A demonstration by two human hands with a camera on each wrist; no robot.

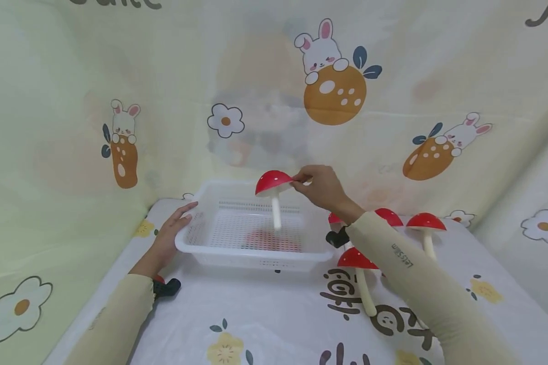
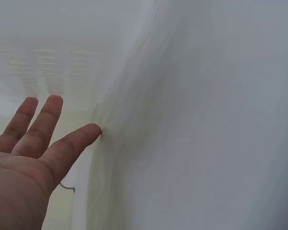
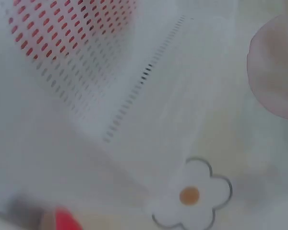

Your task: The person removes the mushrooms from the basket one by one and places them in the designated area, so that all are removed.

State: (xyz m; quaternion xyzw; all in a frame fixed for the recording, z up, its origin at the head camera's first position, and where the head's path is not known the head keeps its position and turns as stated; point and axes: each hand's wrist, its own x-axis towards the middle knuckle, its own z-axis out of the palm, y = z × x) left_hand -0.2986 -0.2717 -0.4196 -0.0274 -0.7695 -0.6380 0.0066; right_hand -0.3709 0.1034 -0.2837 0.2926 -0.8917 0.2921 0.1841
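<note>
My right hand (image 1: 321, 187) pinches the cap edge of a toy mushroom (image 1: 274, 183), red with white dots and a pale stem. The mushroom hangs upright over the white plastic basket (image 1: 255, 257), its stem pointing down inside the walls. In the right wrist view the pale cap underside (image 3: 273, 72) is at the right edge; most of that hand is out of frame. My left hand (image 1: 164, 241) rests against the basket's left side. The left wrist view shows its fingers (image 2: 41, 127) extended, one tip at the white wall. Red shows through the basket's perforated floor.
Right of the basket are more red-capped mushrooms, one lying in front (image 1: 357, 259), one at the far right (image 1: 425, 221), others partly behind my right arm. A patterned cloth (image 1: 278, 314) covers the table. A printed curtain (image 1: 187, 76) hangs close behind the basket.
</note>
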